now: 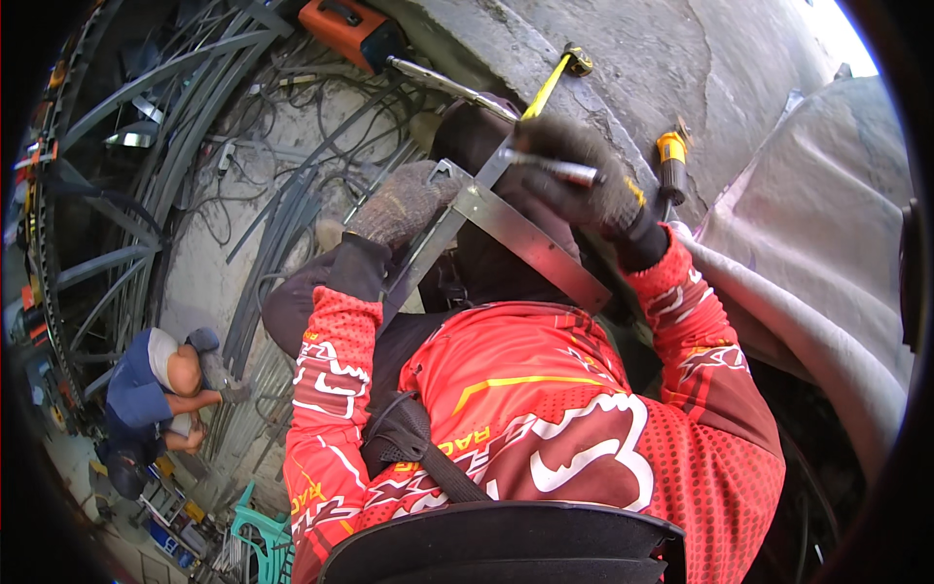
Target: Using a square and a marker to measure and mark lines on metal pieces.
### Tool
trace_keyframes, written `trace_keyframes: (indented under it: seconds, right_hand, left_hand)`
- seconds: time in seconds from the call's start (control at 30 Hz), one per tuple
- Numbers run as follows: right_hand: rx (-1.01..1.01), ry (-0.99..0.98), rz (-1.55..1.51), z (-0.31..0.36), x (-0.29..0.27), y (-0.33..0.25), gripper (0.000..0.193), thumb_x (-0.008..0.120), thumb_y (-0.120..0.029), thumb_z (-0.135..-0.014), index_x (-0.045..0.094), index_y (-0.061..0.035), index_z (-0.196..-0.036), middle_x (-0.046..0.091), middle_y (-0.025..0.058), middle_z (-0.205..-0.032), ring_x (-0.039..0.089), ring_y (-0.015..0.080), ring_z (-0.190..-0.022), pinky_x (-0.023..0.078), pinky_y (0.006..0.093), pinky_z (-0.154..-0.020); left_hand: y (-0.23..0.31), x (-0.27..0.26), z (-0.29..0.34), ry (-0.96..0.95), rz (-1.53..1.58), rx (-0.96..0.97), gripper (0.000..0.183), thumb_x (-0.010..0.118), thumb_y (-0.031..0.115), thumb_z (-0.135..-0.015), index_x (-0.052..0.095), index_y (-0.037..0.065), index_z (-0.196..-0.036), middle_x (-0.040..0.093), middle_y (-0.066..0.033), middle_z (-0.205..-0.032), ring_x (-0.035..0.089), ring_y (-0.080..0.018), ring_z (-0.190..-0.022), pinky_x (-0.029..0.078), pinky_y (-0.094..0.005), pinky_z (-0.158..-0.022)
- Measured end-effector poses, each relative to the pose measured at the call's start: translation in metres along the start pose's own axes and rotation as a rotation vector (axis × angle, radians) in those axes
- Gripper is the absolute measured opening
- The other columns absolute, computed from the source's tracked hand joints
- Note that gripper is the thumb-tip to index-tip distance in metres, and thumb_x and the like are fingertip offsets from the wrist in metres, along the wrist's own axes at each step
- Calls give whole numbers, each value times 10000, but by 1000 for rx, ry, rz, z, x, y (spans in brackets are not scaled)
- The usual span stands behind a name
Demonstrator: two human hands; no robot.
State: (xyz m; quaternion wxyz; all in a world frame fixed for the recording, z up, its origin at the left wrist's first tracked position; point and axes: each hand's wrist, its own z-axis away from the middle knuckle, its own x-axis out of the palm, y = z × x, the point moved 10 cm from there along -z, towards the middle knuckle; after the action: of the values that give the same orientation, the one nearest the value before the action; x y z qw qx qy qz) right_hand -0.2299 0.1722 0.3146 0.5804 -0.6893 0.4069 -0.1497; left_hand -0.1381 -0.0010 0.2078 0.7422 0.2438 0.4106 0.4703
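Note:
Across my lap lies a flat metal frame of crossed steel bars [530,241], with a bolt-like spot where two bars meet. My left hand [404,201], in a grey knit glove, is closed round the bar at its left side. My right hand [584,180], gloved too and slightly blurred, grips a slim pen-like stick [555,166], pale with a reddish end, above the frame's upper end. Just beyond it, a tape measure [579,63] rests on the concrete, its yellow blade drawn out toward the frame. The frame's lower left end is partly hidden by my sleeve.
An orange machine [350,31] with a black handle stands far left of centre. A yellow and black power tool [672,164] lies at right beside a grey cloth [817,195]. Steel bars [277,243] and cables litter the left floor. A co-worker [146,389] crouches near a green stool [258,530].

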Motion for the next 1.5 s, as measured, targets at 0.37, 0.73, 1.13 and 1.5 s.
trace_keyframes:
  seconds: [0.37, 0.73, 1.13, 1.5]
  right_hand:
    - [-35, -135, 103, 30, 26, 27, 345, 784, -128, -837, 659, -52, -1150, 717, 115, -946, 721, 275, -851, 559, 376, -754]
    - [-30, -120, 119, 23, 36, 25, 384, 796, -125, -832, 666, -51, -1186, 726, 114, -976, 723, 277, -880, 567, 364, -789]
    - [-55, -126, 122, 23, 37, 22, 313, 766, -140, -856, 664, -57, -1141, 705, 124, -926, 710, 304, -830, 556, 384, -746]
    - [224, -77, 33, 33, 4, 37, 247, 687, -56, -902, 666, -12, -1144, 702, 97, -1000, 671, 191, -923, 541, 324, -824]
  left_hand:
    - [-10, 0, -6, 28, 19, 36, 319, 648, 263, -949, 710, -16, -1090, 729, -125, -999, 646, -191, -886, 506, -369, -835]
    - [-3, -5, -5, 64, -87, 70, 327, 646, 260, -949, 693, -25, -1104, 723, -144, -1008, 649, -199, -903, 504, -372, -843]
    - [-12, 2, -11, 37, -15, 77, 319, 635, 254, -959, 695, -22, -1108, 725, -135, -1019, 647, -196, -913, 503, -363, -856]
    - [-6, 6, 5, -97, 65, 152, 389, 527, 363, -981, 703, 33, -1088, 722, -200, -964, 703, -321, -853, 547, -435, -792]
